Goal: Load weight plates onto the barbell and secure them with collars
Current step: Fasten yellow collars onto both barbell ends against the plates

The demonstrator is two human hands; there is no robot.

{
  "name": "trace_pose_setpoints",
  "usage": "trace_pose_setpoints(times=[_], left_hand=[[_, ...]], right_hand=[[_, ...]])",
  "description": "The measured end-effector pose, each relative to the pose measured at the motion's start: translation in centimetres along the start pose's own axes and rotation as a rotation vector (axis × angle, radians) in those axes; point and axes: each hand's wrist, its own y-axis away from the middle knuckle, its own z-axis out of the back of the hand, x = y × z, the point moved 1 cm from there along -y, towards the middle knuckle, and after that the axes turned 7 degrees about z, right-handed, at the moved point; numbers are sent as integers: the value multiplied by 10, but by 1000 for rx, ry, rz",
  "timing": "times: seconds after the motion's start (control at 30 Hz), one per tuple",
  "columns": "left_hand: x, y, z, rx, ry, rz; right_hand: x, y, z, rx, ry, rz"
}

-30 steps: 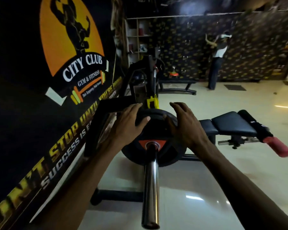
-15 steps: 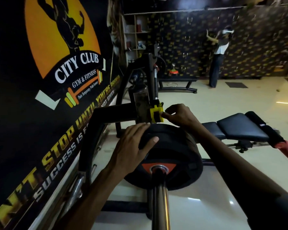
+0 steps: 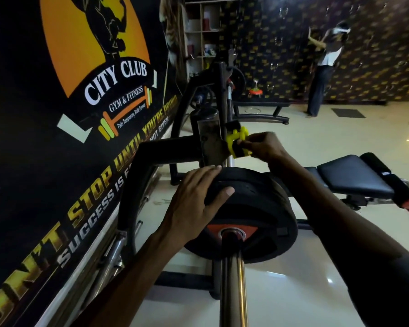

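Observation:
A black weight plate (image 3: 264, 215) with an orange hub mark sits on the chrome barbell sleeve (image 3: 233, 289), which points toward me. My left hand (image 3: 196, 204) rests flat on the plate's upper left rim, thumb on its face. Beyond the plate, a yellow and black collar (image 3: 236, 143) sits by the rack upright. My right hand (image 3: 263, 147) pinches that collar with its fingertips.
A black rack frame (image 3: 165, 152) stands left of the plate, against the dark banner wall (image 3: 57, 138). A padded bench (image 3: 349, 178) with a red roller end lies to the right. Another person (image 3: 323, 69) stands at the far wall, beside another bench (image 3: 260, 107).
My right hand left the plate's rim, reached past it and took hold of the yellow collar. My left hand stayed on the plate. My view has moved closer and lower.

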Motion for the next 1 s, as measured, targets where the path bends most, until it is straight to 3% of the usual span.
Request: trace_pose_setpoints(times=[0.1, 0.23, 0.4, 0.57, 0.8, 0.9, 1.0], left_hand=[[-1, 0, -1, 4, 27, 3], [-8, 7, 5, 15, 170, 56], [-32, 37, 23, -86, 471, 70], [-57, 85, 36, 48, 893, 256], [-64, 183, 52, 42, 930, 399], [-67, 222, 63, 56, 950, 412], [-62, 254, 71, 124, 924, 425]], right_hand=[[26, 21, 25, -89, -41, 187], [52, 74, 45, -120, 146, 449], [52, 165, 32, -101, 169, 526], [53, 251, 6, -178, 389, 619], [66, 364, -33, -224, 332, 612], [71, 410, -36, -207, 158, 543], [70, 447, -35, -313, -70, 424]])
